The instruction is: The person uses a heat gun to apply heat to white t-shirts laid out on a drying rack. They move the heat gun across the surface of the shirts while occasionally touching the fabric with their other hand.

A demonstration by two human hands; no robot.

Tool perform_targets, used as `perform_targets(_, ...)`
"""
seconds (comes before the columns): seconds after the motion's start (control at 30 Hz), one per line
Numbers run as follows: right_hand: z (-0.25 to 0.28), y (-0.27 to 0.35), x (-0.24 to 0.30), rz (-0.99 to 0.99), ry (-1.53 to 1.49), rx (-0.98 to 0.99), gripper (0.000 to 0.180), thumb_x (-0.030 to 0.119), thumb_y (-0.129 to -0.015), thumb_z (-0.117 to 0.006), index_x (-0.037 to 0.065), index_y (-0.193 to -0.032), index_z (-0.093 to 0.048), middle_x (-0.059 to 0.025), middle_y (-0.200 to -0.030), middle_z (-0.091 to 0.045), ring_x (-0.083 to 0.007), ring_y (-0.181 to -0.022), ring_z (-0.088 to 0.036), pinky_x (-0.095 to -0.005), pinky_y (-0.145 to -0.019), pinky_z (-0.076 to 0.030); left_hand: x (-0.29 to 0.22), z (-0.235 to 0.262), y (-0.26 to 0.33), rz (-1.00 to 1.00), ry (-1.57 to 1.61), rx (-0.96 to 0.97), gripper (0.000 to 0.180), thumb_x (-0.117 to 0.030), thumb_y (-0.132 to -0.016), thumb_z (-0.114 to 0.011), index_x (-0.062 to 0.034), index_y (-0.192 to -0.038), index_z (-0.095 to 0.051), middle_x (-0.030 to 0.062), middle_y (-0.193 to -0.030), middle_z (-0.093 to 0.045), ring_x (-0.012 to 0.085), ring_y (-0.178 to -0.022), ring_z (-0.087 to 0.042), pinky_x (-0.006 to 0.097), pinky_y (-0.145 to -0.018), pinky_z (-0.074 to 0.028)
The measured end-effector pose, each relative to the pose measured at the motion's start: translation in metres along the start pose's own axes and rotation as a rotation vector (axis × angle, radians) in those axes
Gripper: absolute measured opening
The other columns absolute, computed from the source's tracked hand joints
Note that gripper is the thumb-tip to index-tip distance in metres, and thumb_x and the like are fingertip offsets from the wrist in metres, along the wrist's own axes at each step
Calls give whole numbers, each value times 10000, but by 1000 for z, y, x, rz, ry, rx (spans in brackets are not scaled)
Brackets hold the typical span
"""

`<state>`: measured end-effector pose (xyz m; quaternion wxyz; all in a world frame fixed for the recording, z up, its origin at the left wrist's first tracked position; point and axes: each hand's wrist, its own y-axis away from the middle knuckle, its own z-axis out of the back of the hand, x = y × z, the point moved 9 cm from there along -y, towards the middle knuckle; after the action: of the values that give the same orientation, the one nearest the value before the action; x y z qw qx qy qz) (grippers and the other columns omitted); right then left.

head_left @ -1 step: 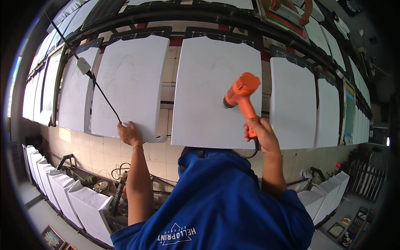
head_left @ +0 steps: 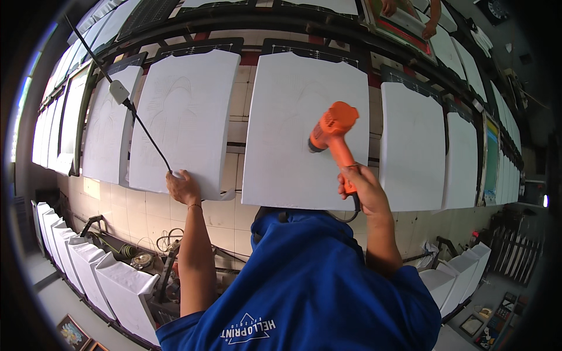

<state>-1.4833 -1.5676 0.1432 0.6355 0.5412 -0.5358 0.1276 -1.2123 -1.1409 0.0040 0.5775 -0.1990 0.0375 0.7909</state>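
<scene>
My right hand is closed round the handle of an orange heat gun. Its dark nozzle points left and down over a white fabric-covered board, which shows faint outlines near its upper part. From the grip's lower end a black cable curves toward my waist. At the near edge of another white board on the left, my left hand is closed on a black cord. That cord slants up to the far left through a pale socket block.
More white boards stand in a row to the right. Across a dark rail, a co-worker's hands hold a framed screen. Several white boards line the rack behind me, beside a coiled hose. A tiled floor shows between.
My right hand and the heat gun have shifted slightly to the left over the middle board. My left hand keeps its hold on the cord, almost unmoved.
</scene>
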Motion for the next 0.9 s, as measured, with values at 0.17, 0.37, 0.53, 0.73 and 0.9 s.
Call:
perform_targets(0.17,-65,-31,3,-8,79,261,362,325,-929,-606,-12,-1038,-530,-41,-805,-571,-111,-659,-584,-257,-547,-474,-1,6,1,-21,23,-38,458,-311,-895,-511,12,-1219,-509,196,-1118,-613,347,-1082,-560,442,-941,-422)
perform_targets(0.37,-101,-42,3,-41,192,323,352,333,-920,-617,-1,-993,-535,-36,-803,-564,-114,-657,-589,-262,-544,-475,-4,7,2,-28,40,-43,464,-301,-885,-524,25,-1214,-514,195,-1132,-613,350,-1090,-557,435,-946,-421)
perform_targets(0.53,-103,-33,-6,-85,227,321,345,327,-921,-614,-2,-986,-531,-38,-806,-558,-116,-652,-594,-263,-546,-480,-2,6,1,-28,40,-24,462,-296,-884,-523,29,-1213,-517,192,-1137,-613,343,-1101,-553,430,-955,-416)
perform_targets(0.73,-108,-5,-28,-170,230,407,331,318,-924,-607,-1,-977,-532,-45,-817,-561,-118,-651,-600,-259,-549,-485,-2,6,1,-84,33,-102,458,-291,-882,-524,27,-1212,-524,168,-1137,-620,334,-1084,-563,428,-953,-417)
perform_targets(0.9,-105,2,-30,-218,271,439,319,303,-927,-603,-5,-978,-535,-49,-822,-566,-120,-648,-601,-256,-549,-486,-1,7,1,-67,38,-82,445,-284,-875,-540,14,-1204,-525,161,-1126,-622,328,-1080,-566,425,-948,-420)
